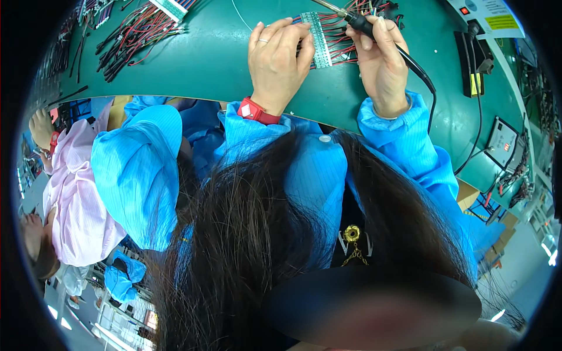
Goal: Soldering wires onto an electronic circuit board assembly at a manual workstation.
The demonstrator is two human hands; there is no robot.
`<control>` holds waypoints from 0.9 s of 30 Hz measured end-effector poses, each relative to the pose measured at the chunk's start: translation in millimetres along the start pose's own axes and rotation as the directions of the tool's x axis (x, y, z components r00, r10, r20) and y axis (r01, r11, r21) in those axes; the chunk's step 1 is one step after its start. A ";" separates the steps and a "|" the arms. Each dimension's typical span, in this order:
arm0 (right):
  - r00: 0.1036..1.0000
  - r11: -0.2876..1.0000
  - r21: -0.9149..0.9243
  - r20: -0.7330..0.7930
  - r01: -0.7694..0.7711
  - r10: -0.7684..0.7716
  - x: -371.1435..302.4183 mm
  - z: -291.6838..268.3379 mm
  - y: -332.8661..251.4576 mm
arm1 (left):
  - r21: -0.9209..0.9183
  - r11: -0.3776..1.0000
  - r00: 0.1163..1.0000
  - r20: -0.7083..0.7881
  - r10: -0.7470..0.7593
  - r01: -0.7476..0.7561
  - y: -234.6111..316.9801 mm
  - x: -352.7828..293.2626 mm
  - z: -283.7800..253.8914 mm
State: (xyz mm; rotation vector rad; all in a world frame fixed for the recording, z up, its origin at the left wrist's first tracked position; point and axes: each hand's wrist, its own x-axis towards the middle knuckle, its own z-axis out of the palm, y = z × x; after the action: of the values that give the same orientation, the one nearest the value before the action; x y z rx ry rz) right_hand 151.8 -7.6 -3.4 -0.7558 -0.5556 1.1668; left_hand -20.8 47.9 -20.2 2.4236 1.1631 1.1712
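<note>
Near the far edge of the picture, my right hand grips the black handle of a soldering iron, its metal shaft pointing left above a narrow circuit board strip. Rows of red and black wires stick out from both sides of this strip. My left hand lies along the strip's left side, fingers curled and thumb beside the board. A thin pale strand of solder wire runs down into its fingers, where the hand hides the rest.
Bundled wire harnesses lie at the far left of the green table. At right are a white power box, a black stand and a small display unit. The iron's cable hangs past my right wrist. Co-workers sit close at left, one wearing a blue cap.
</note>
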 end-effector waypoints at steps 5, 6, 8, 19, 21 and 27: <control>0.994 0.982 -0.172 -0.068 0.073 -0.086 -4.0 8.0 -6.6 | -0.114 0.989 0.996 -0.015 -0.093 0.090 2.0 4.3 3.3; 0.985 0.965 -0.247 -0.121 0.089 -0.121 -4.0 11.6 -7.5 | -0.134 0.987 0.996 0.004 -0.086 0.086 1.0 5.0 2.1; 0.980 0.952 -0.292 -0.141 0.091 -0.137 -7.6 16.2 -10.1 | -0.151 0.986 0.997 0.020 -0.070 0.073 1.8 6.9 -2.7; 0.989 0.822 -0.569 -0.116 0.012 -0.094 -11.0 16.6 -29.7 | -0.159 0.983 0.995 0.048 -0.083 0.090 6.1 6.1 1.6; 0.988 0.773 -0.634 -0.103 0.025 -0.116 -13.9 10.1 -30.2 | -0.136 0.982 0.991 0.051 -0.128 0.133 9.6 4.5 2.1; 0.984 0.797 -0.589 -0.010 0.137 -0.177 -8.2 -16.2 -26.2 | -0.155 0.971 0.983 0.012 -0.183 0.183 10.9 8.7 2.5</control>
State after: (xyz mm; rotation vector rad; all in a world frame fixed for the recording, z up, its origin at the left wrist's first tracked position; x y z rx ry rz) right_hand 177.0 -24.5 6.5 -1.2484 -0.9290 0.8048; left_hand -9.6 47.4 -11.6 2.1506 1.2173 1.1613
